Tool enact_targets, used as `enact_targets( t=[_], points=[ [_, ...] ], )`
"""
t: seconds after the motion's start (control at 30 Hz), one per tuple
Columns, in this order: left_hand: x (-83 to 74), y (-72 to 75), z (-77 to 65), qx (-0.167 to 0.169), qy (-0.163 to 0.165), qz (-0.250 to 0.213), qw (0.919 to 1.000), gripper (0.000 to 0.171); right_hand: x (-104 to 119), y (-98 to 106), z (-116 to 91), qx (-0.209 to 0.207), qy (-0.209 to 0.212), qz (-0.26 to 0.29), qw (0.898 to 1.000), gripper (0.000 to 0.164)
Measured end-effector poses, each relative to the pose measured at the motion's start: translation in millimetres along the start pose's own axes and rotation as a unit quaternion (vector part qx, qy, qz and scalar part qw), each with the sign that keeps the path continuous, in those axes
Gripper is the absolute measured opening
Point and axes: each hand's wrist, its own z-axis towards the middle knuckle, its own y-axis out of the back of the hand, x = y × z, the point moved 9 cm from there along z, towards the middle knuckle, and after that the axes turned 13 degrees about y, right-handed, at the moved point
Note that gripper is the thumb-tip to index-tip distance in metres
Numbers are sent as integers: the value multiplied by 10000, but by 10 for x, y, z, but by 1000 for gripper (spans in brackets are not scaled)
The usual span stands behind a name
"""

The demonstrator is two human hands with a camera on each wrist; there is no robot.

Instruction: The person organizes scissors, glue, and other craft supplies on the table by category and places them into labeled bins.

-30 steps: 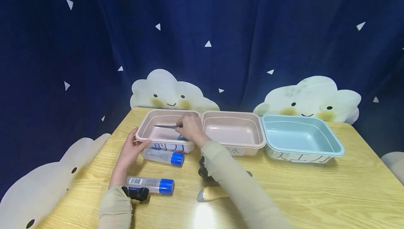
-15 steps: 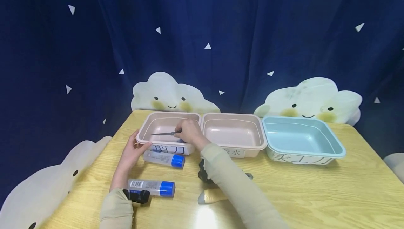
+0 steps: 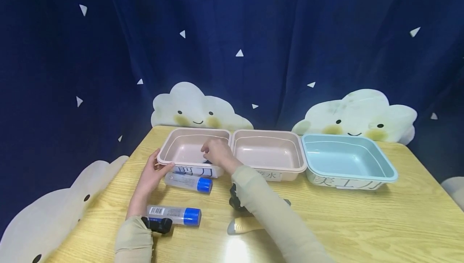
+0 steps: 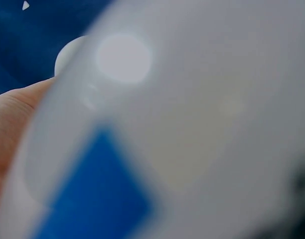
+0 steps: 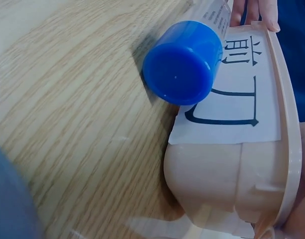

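Observation:
My left hand (image 3: 152,172) grips the left front corner of a pinkish plastic bin (image 3: 170,150), thumb on its front rim and fingers along its side. Inside that bin, near its right end, my right hand (image 3: 217,152) hovers with loosely bent fingers and nothing visible between them. A small dark blue part (image 3: 207,161) shows below the right hand; the front wall hides the rest. A clear bottle with a blue cap (image 3: 204,185) lies against the bin's front. Nearer me, a second clear bottle (image 3: 174,214) lies beside my left wrist and blurs the left wrist view.
To the right stand another pinkish bin (image 3: 266,154) and a light blue bin (image 3: 344,160), both labelled in front. A yellow and grey handled object (image 3: 244,224) lies partly under my right sleeve (image 3: 275,214). A dark blue curtain (image 3: 232,33) hangs behind the table.
Scissors with a pointed blade, pinched in my right hand and lowered into the bin earlier, have left its fingers and dropped from sight. My left hand keeps its grip on the bin.

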Motion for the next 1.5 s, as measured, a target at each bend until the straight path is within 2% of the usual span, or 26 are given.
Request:
enact_targets(
  t=[0.27,0.7,0.87,1.27,1.4,1.5],
  points=[
    [-8,-4,-3,-4,10,-2,10000,88,53,120,-92,-350,230,36,9991,17],
    [-42,29,-13,24,-73,-76,9999,85,362,284,-352,-810,912,409,9917,13],
    [-49,29,-14,18,-84,-93,9999,85,550,276,-469,-714,1316,429,9878,12],
    [-12,-10,-9,38,-73,-83,9999,84,936,88,-697,-343,2087,381,9766,13],
    [-6,-11,0,69,-114,-143,9998,83,1008,-8,-743,-122,2225,350,9742,15],
    [-12,-11,-2,89,-124,-153,9998,84,1014,-60,-752,-33,2180,285,9755,17]
  ],
)
